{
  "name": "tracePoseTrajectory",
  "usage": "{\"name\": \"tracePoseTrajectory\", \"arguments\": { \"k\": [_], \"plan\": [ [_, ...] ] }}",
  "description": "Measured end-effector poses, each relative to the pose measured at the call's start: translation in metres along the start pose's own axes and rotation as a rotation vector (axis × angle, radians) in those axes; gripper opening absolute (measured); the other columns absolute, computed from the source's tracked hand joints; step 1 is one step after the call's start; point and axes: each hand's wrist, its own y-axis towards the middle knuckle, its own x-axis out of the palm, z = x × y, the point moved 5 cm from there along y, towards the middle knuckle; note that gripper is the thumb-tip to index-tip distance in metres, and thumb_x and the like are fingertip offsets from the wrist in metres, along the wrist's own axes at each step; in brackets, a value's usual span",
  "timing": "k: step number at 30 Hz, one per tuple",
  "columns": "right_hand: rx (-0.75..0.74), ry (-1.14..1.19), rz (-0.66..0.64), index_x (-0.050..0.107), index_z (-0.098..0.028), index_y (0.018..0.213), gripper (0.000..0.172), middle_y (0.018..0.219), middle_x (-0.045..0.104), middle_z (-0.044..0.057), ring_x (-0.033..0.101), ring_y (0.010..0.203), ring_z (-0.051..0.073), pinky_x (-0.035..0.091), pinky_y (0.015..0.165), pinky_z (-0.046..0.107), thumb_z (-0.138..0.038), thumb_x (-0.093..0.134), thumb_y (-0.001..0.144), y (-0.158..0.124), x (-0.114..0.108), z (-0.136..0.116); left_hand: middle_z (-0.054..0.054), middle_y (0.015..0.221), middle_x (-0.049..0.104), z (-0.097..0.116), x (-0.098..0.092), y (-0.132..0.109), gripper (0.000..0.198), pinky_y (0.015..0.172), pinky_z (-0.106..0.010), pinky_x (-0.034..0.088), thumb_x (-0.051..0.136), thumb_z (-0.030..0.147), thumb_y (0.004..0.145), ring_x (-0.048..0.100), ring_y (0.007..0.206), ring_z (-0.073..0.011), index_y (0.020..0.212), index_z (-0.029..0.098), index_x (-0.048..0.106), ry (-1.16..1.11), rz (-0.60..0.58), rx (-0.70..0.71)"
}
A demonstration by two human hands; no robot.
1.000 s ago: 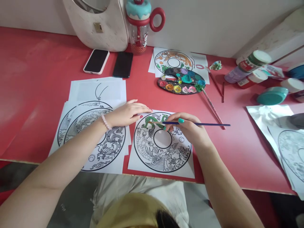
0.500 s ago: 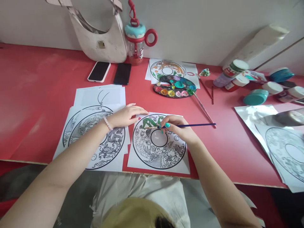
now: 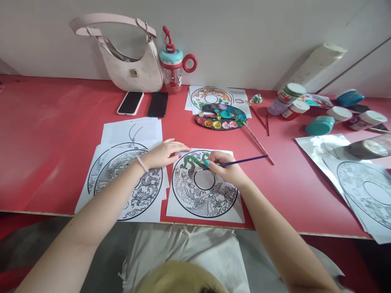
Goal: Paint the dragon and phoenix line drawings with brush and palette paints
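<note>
My right hand (image 3: pixel 222 166) is closed round a thin blue paintbrush (image 3: pixel 252 159), its tip on the dragon of a printed drawing (image 3: pixel 180 203). The dragon's body in the upper part of that ring-shaped drawing is painted green; the rest is black outline on white paper. My left hand (image 3: pixel 165 154) lies flat with fingers stretched out, its fingertips at the drawing's upper left edge. Under my left forearm is a stack of similar uncoloured drawings (image 3: pixel 134 211). Beyond the hands sits a paint palette (image 3: pixel 200 126) with several colours, a red-handled brush (image 3: pixel 259 143) resting on it.
At the back stand a white handbag (image 3: pixel 134 77) and a cup with a red handle (image 3: pixel 172 73), behind a white phone (image 3: pixel 130 103) and a black phone (image 3: pixel 157 105). Several paint jars (image 3: pixel 319 125) crowd the right. More drawings (image 3: pixel 366 179) lie at the right edge.
The brush tip has moved slightly down and right on the dragon, and the brush's back end has tilted up. My left hand keeps its place. The camera view has shifted a little.
</note>
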Motion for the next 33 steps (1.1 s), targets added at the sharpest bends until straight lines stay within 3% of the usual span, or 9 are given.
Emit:
{"name": "tracePoseTrajectory", "arguments": {
  "k": [5, 11, 16, 21, 26, 31, 33],
  "plan": [
    [-0.008, -0.041, -0.015, 0.042, -0.020, 0.061, 0.030, 0.053, 0.045, -0.004, 0.038, 0.047, 0.007, 0.030, 0.045, 0.022, -0.033, 0.054, 0.086, 0.0008, 0.0017, -0.0012, -0.002, 0.129, 0.057, -0.0001, -0.0001, 0.0000, 0.044, 0.112, -0.046, 0.024, 0.047, 0.009, 0.089, 0.051, 0.120, -0.0140, 0.129, 0.028, 0.050, 0.003, -0.005, -0.002],
    [0.010, -0.140, 0.093, 0.040, -0.020, 0.058, 0.027, 0.051, 0.042, -0.004, 0.036, 0.046, 0.008, 0.028, 0.045, 0.023, -0.024, 0.053, 0.082, 0.0004, -0.0051, -0.0034, -0.001, 0.128, 0.058, 0.0009, -0.0003, 0.0004, 0.044, 0.112, -0.047, 0.024, 0.048, 0.009, 0.089, 0.051, 0.120, -0.0145, 0.127, 0.029, 0.051, 0.000, -0.013, -0.016],
    [-0.028, -0.123, 0.009, 0.041, -0.020, 0.059, 0.028, 0.054, 0.046, -0.003, 0.040, 0.049, 0.008, 0.032, 0.047, 0.023, -0.026, 0.050, 0.085, -0.0007, -0.0006, -0.0055, -0.001, 0.127, 0.058, 0.0008, -0.0003, 0.0007, 0.044, 0.112, -0.046, 0.024, 0.047, 0.009, 0.088, 0.051, 0.120, -0.0147, 0.127, 0.029, 0.051, -0.002, -0.010, -0.019],
    [-0.008, -0.192, 0.135, 0.037, -0.021, 0.058, 0.027, 0.050, 0.041, -0.005, 0.036, 0.047, 0.008, 0.029, 0.045, 0.023, -0.020, 0.049, 0.082, -0.0016, -0.0061, -0.0047, -0.001, 0.128, 0.058, 0.0005, 0.0000, 0.0007, 0.044, 0.112, -0.046, 0.024, 0.048, 0.009, 0.088, 0.051, 0.121, -0.0148, 0.128, 0.029, 0.051, 0.000, -0.009, -0.018],
    [-0.043, -0.157, 0.012, 0.040, -0.020, 0.059, 0.026, 0.055, 0.048, -0.003, 0.041, 0.050, 0.008, 0.033, 0.049, 0.023, -0.020, 0.048, 0.083, -0.0009, 0.0017, -0.0074, -0.001, 0.128, 0.058, 0.0005, -0.0001, 0.0007, 0.045, 0.112, -0.046, 0.024, 0.048, 0.008, 0.088, 0.051, 0.120, -0.0148, 0.128, 0.029, 0.051, 0.004, -0.007, -0.014],
    [-0.021, -0.211, 0.114, 0.038, -0.021, 0.058, 0.026, 0.051, 0.041, -0.005, 0.035, 0.048, 0.008, 0.028, 0.047, 0.023, -0.018, 0.048, 0.081, -0.0018, -0.0037, -0.0065, -0.001, 0.128, 0.058, 0.0012, -0.0004, 0.0004, 0.044, 0.112, -0.046, 0.024, 0.048, 0.009, 0.088, 0.051, 0.121, -0.0153, 0.128, 0.029, 0.051, 0.002, -0.012, -0.015],
    [-0.029, -0.189, 0.083, 0.038, -0.021, 0.059, 0.026, 0.053, 0.043, -0.004, 0.037, 0.049, 0.008, 0.030, 0.048, 0.023, -0.019, 0.047, 0.082, -0.0020, -0.0021, -0.0075, -0.001, 0.128, 0.058, 0.0014, -0.0004, 0.0004, 0.044, 0.112, -0.046, 0.024, 0.048, 0.009, 0.088, 0.051, 0.121, -0.0151, 0.127, 0.028, 0.051, 0.001, -0.013, -0.018]
  ]
}}
